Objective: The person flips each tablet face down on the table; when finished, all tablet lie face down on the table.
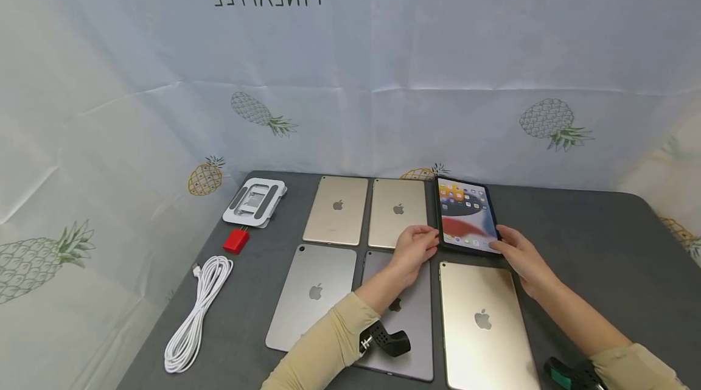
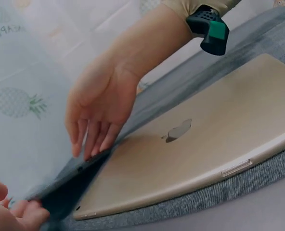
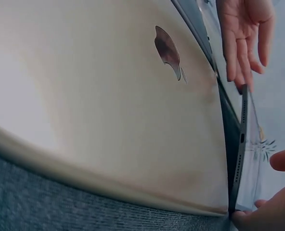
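Note:
A tablet (image 1: 468,213) with a lit home screen and dark frame lies face up at the back right of the table. My left hand (image 1: 414,250) has its fingertips at the tablet's lower left edge. At its lower right edge is my right hand (image 1: 520,256), the thumb overlapping the screen corner in the head view. In the right wrist view, the tablet's port edge (image 3: 241,149) faces the camera. There, the right thumb stands apart from the screen while the other fingers (image 3: 251,219) touch the edge. The left hand's fingers look fairly straight in that view.
A large gold tablet (image 1: 482,323) lies face down just in front. Two gold tablets (image 1: 336,210), a silver one (image 1: 314,295) and a grey one (image 1: 405,335) lie to the left. Further left are a white folding stand (image 1: 254,201), a red plug (image 1: 236,241) and a coiled white cable (image 1: 197,317).

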